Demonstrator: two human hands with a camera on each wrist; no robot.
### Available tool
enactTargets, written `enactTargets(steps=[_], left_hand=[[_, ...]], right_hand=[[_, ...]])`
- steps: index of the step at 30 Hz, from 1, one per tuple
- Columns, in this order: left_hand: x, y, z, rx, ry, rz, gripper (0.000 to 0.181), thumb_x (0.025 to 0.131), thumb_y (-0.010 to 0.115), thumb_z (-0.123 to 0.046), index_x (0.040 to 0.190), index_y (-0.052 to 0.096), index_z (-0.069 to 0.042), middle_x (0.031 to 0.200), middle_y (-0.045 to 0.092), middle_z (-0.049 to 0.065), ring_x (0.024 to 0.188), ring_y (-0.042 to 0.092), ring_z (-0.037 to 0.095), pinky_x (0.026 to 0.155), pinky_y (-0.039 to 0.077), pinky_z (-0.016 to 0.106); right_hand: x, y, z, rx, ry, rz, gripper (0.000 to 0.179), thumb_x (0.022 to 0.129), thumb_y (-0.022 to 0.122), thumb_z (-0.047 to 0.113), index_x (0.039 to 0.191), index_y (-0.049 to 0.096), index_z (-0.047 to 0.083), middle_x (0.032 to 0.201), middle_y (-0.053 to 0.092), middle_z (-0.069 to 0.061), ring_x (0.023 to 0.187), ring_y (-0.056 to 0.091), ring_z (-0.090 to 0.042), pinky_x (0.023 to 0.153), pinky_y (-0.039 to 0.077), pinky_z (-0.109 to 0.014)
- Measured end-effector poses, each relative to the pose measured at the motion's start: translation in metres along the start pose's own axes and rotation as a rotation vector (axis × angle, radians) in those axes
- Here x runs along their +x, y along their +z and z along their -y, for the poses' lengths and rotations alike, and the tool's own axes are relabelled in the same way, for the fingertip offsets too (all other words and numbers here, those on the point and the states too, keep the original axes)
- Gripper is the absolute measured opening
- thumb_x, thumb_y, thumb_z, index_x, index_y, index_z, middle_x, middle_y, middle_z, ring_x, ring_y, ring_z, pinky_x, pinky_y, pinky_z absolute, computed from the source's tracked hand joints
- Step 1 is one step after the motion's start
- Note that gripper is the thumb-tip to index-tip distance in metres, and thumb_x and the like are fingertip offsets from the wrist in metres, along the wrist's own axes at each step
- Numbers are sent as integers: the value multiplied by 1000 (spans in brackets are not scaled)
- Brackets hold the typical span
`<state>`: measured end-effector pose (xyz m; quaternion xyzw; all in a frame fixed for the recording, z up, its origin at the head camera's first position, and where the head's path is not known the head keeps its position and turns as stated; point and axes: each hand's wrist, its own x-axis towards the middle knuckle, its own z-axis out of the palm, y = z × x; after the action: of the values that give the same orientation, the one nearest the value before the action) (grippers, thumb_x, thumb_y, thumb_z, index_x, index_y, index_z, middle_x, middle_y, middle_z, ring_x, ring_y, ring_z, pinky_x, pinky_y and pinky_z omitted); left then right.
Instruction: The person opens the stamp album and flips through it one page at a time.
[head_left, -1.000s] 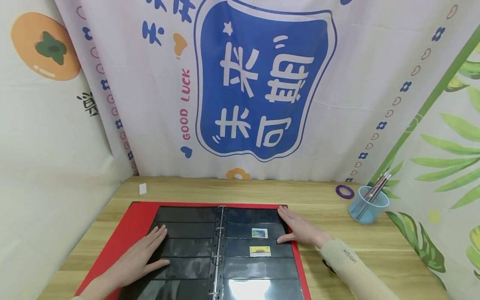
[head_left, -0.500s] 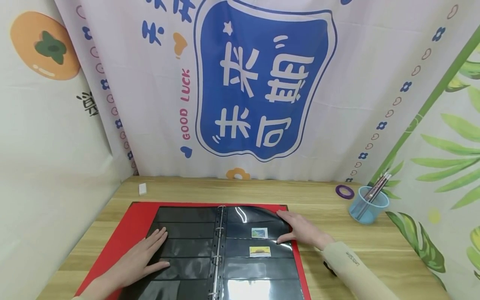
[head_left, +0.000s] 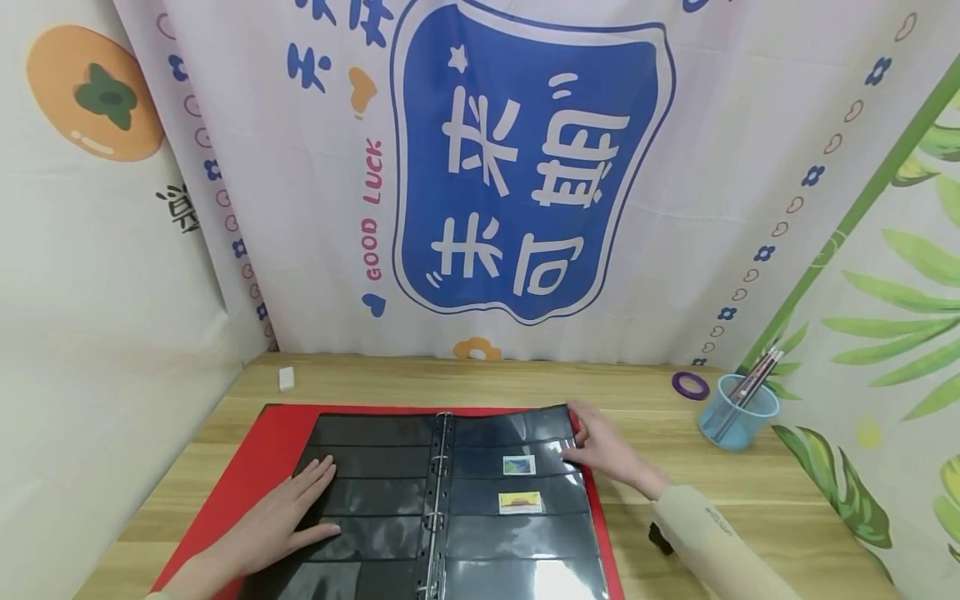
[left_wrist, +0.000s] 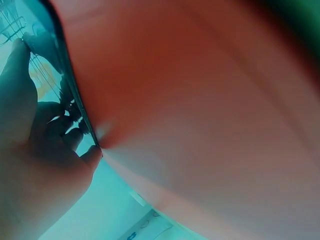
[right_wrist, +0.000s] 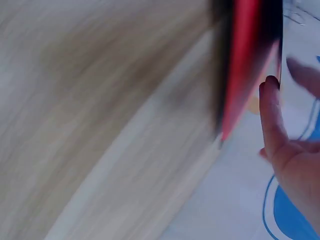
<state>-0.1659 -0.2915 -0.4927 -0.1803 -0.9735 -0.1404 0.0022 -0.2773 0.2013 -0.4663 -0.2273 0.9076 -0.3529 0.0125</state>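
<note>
A red ring binder (head_left: 270, 442), a stamp album, lies spread out on the table. Its left page (head_left: 378, 492) and right page (head_left: 510, 537) are black with clear pocket strips. Two stamps sit in the right page: a blue-green stamp (head_left: 518, 465) and, below it, a yellow stamp (head_left: 520, 502). My left hand (head_left: 273, 521) rests flat on the left page's outer edge, fingers extended. At the right page's upper outer edge, my right hand (head_left: 611, 446) holds the slightly raised sheet, thumb above and fingers behind. In the right wrist view the fingers (right_wrist: 272, 107) touch the sheet's edge.
Metal rings (head_left: 437, 462) run down the binder's spine. A white block (head_left: 286, 379) lies at the back left of the wooden table (head_left: 480, 383). At the back right are a purple ring (head_left: 690, 385) and a blue cup (head_left: 738, 421) of pens. Printed cloth hangs behind.
The right page's upper outer corner has bent, then lifted off the cover. My right fingers have moved from lying on it to behind its edge. The left hand has stayed put.
</note>
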Motion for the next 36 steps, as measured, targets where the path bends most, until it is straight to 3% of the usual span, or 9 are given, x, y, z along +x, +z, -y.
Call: enactTargets(steps=[4,7,9,11,15,21,26,31,36], left_hand=[[-1,-1,-1,-1,3,-5,93,83,63,-67,146,47,-1,153,44,20,138,43,46,105,44,62],[-1,-1,-1,-3,0,0,93,83,63,-67,146,47,-1,153,44,20,138,43,46,105,44,62],[-1,-1,-1,-7,-4,6,93,82,63,-68,146,47,-1,153,43,20,138,43,45,105,44,62],[-1,-1,-1,-12,-11,12,94,82,62,-69,146,46,-2,154,43,19,139,43,45,106,44,62],[-1,-2,-1,-17,-16,14,95,82,61,-70,146,46,-2,154,43,19,139,42,45,106,44,62],[-1,-3,0,-25,-17,13,95,82,60,-71,146,46,-1,154,42,20,139,42,46,106,43,63],[-2,-2,0,-25,-18,14,95,83,60,-71,146,46,-1,154,42,20,140,41,45,106,42,63],[-1,-4,-1,-12,3,7,94,83,61,-69,146,47,-1,154,43,20,139,42,46,105,44,62],[1,-6,-3,2,14,8,93,83,62,-68,145,47,-1,153,44,20,138,44,44,103,47,60]], right_hand=[[0,-8,11,217,122,-27,63,86,72,3,137,42,-20,124,59,-37,86,72,-27,69,61,-28],[0,-16,18,285,200,33,32,93,66,7,113,59,-16,88,70,-18,76,70,-19,69,62,-31],[2,-23,22,302,220,88,21,97,60,11,94,63,-10,71,63,-5,66,64,-12,69,62,-32],[5,-31,27,310,215,133,26,100,56,13,79,57,-3,63,51,3,60,58,-9,68,62,-31],[16,-46,42,383,212,169,35,103,51,16,68,43,10,59,41,7,55,47,-5,64,58,-24],[43,-61,80,525,213,178,42,102,51,17,64,33,13,55,29,8,50,30,-5,55,42,-18],[63,-61,114,588,202,191,37,102,53,19,67,43,12,58,41,6,55,43,-6,67,56,-19],[76,-53,138,645,199,160,36,101,55,17,67,48,10,57,44,4,56,48,-8,74,60,-23],[87,-40,148,747,206,137,24,101,54,14,90,65,-3,70,65,3,70,68,-9,79,62,-27]])
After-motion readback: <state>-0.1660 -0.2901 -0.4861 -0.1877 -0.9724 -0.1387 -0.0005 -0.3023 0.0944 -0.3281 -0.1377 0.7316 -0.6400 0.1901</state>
